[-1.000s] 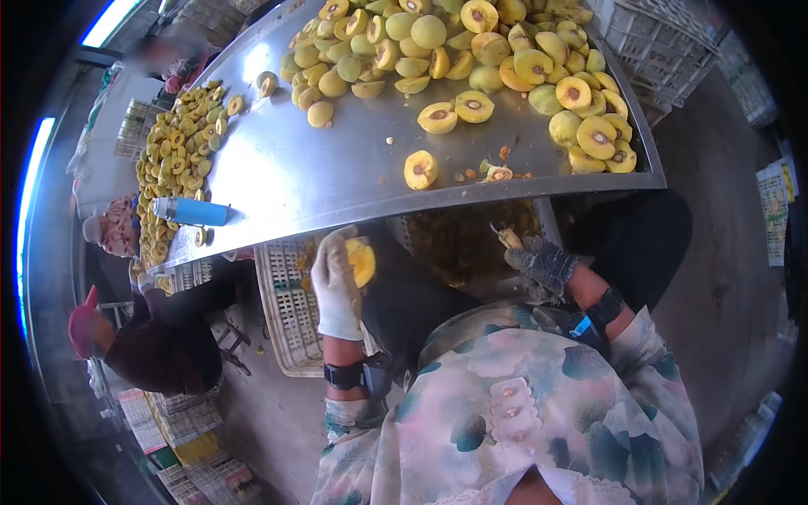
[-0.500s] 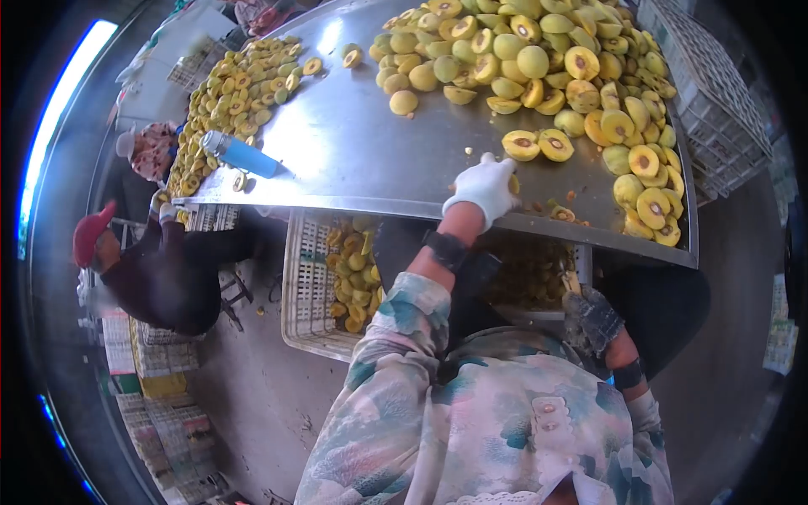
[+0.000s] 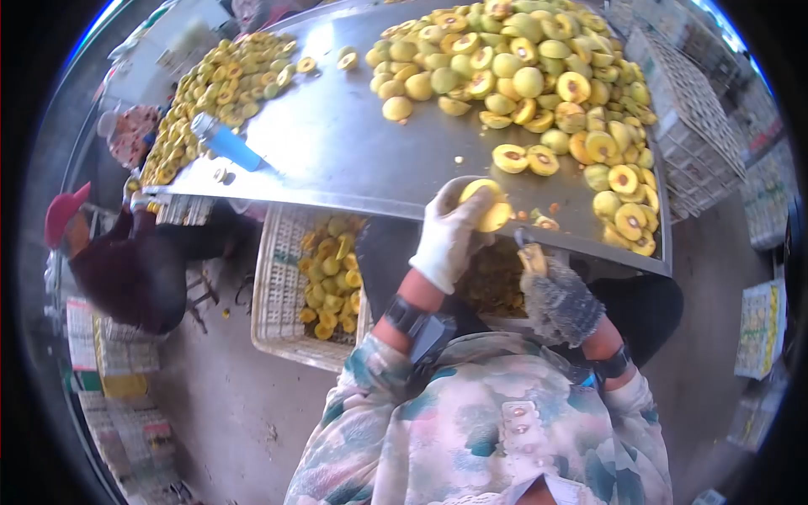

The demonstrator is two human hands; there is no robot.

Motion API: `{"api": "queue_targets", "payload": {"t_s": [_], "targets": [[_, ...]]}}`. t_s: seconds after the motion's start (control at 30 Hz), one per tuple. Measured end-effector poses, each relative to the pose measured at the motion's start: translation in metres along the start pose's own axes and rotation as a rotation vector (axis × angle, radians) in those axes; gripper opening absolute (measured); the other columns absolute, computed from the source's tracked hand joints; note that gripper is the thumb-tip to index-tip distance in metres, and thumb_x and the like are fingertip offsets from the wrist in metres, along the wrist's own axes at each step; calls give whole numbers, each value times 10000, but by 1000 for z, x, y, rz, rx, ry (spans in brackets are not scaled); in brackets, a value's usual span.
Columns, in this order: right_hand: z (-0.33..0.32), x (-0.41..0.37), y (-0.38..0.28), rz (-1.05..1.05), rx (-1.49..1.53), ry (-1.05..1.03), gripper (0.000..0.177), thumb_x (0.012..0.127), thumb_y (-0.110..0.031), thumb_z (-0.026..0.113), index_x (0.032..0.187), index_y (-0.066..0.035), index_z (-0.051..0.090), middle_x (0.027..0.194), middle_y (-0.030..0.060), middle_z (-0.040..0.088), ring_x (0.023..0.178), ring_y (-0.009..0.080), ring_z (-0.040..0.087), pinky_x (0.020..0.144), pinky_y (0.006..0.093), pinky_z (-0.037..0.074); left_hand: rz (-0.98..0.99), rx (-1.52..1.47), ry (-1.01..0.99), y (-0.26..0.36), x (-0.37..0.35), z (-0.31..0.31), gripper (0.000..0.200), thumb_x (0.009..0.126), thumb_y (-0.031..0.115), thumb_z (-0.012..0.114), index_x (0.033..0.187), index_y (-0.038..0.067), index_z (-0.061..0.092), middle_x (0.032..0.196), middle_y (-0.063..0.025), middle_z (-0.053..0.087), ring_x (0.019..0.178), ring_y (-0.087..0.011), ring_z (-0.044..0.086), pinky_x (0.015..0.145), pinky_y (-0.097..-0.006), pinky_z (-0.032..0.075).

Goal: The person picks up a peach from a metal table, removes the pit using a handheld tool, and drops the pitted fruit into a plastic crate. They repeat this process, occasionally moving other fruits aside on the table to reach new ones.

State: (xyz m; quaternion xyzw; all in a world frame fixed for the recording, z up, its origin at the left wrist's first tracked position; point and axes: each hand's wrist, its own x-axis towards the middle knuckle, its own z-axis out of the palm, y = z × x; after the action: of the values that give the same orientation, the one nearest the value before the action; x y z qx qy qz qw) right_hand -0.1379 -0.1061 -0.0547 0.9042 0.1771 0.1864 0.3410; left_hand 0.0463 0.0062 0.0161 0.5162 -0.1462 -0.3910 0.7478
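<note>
My left hand (image 3: 450,236), in a white glove, is closed around a yellow peach (image 3: 495,217) at the table's front edge. The peach seems cut, though the fingers cover part of it. My right hand (image 3: 562,305), in a grey knitted glove, grips a small tool with a wooden handle (image 3: 532,257) and a curved metal tip, just right of the peach and apart from it. Two peach halves (image 3: 510,158) lie cut side up beyond my hands. Small peach scraps (image 3: 545,222) lie near the edge.
A large heap of halved peaches (image 3: 527,82) covers the metal table's (image 3: 353,151) far right. A blue bottle (image 3: 231,146) lies near another heap (image 3: 210,97). Below stands a crate (image 3: 278,286) of peaches. A co-worker in a red cap (image 3: 126,269) sits at left; stacked crates (image 3: 686,126) stand right.
My left hand has drawn back from the tabletop toward me and now shows a peach in its fingers. My right hand has risen with the tool toward it. The view has shifted slightly.
</note>
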Motion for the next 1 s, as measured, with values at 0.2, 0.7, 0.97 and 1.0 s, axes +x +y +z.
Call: {"api": "queue_targets", "payload": {"t_s": [0.2,0.7,0.97,1.0], "targets": [[-40,47,10,460,1166,280,227,775,-71,577,1000,-43,564,827,139,579,752,286,581,660,371,482,312,251,103,-9,-18,-6,224,903,212,515,1033,38,570,839,-45,581,750,-122,567,614,-259,500],[-74,66,15,1083,1954,-35,322,703,-34,604,1022,-29,562,881,136,572,804,308,562,727,377,485,271,-1,62,-23,-30,18,381,944,319,465,1028,-32,588,823,-58,621,747,-96,562,667,-228,469],[-60,44,4,1194,2884,80,208,891,-240,560,1021,-79,555,767,-9,570,599,90,525,508,240,440,162,66,63,-30,-28,17,431,939,371,460,960,-33,607,779,-56,626,692,-106,571,636,-229,474],[-59,39,4,1139,3213,80,215,892,-246,564,1034,-85,558,771,-14,574,610,92,539,513,237,448,131,17,25,-31,-28,16,459,940,397,443,949,-32,607,779,-63,628,685,-113,577,635,-232,478]]}}
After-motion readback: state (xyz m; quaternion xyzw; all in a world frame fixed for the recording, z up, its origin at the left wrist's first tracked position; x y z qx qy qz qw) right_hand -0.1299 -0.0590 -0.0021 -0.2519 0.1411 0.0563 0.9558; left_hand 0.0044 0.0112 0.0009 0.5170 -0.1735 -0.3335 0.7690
